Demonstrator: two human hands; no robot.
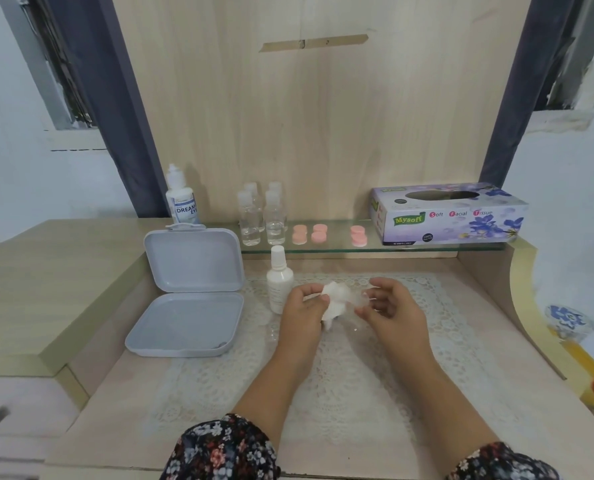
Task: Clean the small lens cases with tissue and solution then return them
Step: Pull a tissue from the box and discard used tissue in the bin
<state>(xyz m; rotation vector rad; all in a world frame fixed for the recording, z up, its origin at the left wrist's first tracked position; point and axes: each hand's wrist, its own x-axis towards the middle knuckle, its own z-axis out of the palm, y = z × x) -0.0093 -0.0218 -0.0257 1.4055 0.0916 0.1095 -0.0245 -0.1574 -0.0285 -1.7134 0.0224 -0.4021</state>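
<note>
Lace mat (323, 393) on wooden desk (496, 393), glass shelf (340, 249) behind

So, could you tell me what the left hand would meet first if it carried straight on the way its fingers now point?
Most likely the white spray bottle. The left hand, gripping the tissue, points up and away, and the bottle stands just beyond its knuckles, a little to the left; depth is hard to judge from this one view.

A crumpled white tissue (333, 299) sits above the lace mat. Pink lens cases (319, 233) lie in pairs behind it; a white solution bottle (279, 280) stands upright just left.
</note>
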